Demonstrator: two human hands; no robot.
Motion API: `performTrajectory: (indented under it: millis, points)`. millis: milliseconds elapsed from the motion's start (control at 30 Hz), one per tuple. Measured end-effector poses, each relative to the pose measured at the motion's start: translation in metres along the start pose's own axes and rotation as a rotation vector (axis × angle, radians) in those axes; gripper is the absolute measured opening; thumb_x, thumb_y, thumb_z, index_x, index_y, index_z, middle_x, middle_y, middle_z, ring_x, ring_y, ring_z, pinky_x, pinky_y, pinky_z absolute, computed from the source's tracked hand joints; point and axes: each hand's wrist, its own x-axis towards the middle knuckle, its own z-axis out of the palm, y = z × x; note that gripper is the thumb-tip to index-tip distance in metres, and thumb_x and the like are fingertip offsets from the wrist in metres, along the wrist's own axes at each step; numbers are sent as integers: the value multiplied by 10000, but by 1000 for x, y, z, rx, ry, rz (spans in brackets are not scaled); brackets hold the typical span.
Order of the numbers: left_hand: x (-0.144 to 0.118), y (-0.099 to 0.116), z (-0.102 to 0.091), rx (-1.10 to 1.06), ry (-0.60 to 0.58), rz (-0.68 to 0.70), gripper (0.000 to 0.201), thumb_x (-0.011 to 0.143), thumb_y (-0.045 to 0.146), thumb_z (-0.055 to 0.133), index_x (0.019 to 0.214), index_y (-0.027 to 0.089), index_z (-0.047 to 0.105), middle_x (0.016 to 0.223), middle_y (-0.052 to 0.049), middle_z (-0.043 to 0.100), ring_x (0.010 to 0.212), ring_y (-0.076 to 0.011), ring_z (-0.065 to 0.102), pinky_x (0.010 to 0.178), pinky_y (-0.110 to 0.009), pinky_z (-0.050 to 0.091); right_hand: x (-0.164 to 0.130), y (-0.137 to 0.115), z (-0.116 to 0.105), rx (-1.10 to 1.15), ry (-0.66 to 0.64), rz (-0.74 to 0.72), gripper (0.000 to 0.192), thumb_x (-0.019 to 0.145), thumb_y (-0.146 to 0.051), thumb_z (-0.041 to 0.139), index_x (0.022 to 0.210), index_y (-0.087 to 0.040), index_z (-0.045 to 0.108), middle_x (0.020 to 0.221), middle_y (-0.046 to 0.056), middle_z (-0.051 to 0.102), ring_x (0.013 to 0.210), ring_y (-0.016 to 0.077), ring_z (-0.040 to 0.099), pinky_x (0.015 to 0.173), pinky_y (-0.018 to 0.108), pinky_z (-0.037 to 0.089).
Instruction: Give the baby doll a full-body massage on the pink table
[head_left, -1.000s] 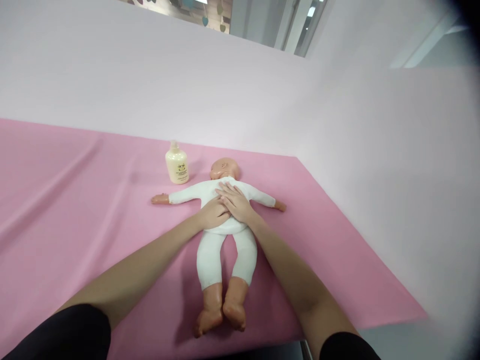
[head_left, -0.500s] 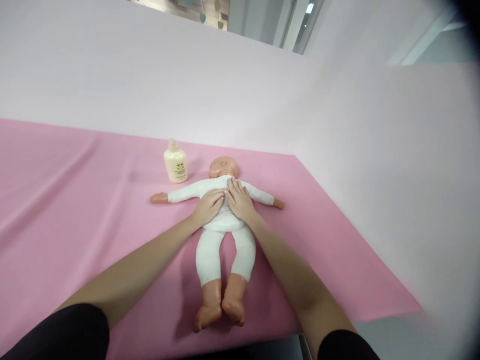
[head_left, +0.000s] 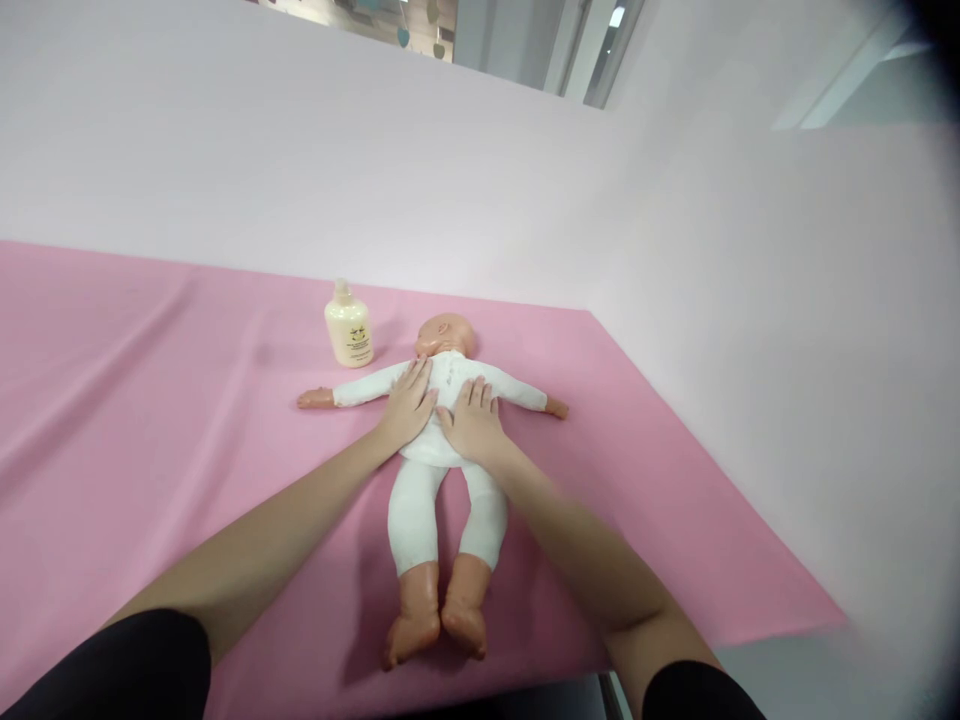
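Doll (head_left: 442, 440) flat on its back on the pink surface (head_left: 150, 400), long axis running straight away from the wearer: head far, bare feet near, arms spread out to either side. Both hands laid palm-down on the white-clad chest, side by side across that axis. Left hand (head_left: 409, 405) on the doll's chest toward the bottle side, fingertips reaching up near the shoulder and neck. Right hand (head_left: 471, 420) a touch lower, over the belly and ribs (thumb angled inward, close to the left hand, whether touching hard to tell). Neither grip closed on anything: fingers extended and slightly fanned, resting flat on the cloth, nothing pinched or lifted. Left hand the farther up the torso, right the nearer to the hips. Cream bottle (head_left: 349, 326) upright beyond the doll's outstretched arm, just beside the head, well apart from both hands. Pale partition wall (head_left: 450, 180) behind the surface.
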Motion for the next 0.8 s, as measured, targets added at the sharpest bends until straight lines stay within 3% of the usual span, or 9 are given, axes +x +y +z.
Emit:
performTrajectory:
  millis: [133,367,467,600,800]
  points:
    - [0,-1,1,-3,1,-10,575,916,330,288,1418,51,276,1492,-161,265,1400,-271,178,1140,-479,177,-8,-8,0,-32,-5,-88,696,910,-377,354,1416,69,183,1478,294,130,1384,403,141,1092,569,159]
    - [-1,-10,5,-82,33,49,530,931,322,222,1412,118,310,1484,-110,308,1400,-232,190,1144,-463,181,-1,-2,-6,25,-69,-473,670,879,-348,400,1405,38,249,1496,234,154,1414,318,99,1131,527,112]
    - [-2,-10,5,-117,59,45,524,943,352,204,1409,146,326,1481,-94,320,1399,-226,197,1143,-468,185,7,5,-10,118,-122,-636,591,886,-392,428,1377,-70,360,1469,179,297,1400,278,195,1131,521,125]
    - [-2,-8,3,-134,56,39,540,950,384,194,1400,127,343,1473,-118,328,1394,-231,213,1137,-472,195,20,16,-14,278,-197,-832,280,876,-299,488,1094,-189,624,1271,69,572,1309,187,380,1150,486,88]
    - [-2,-6,1,-129,47,40,545,953,398,178,1396,130,348,1468,-115,339,1397,-224,204,1136,-470,196,26,27,-16,555,-277,-819,268,885,-253,440,927,-206,701,1057,2,683,1135,142,549,1167,425,46]
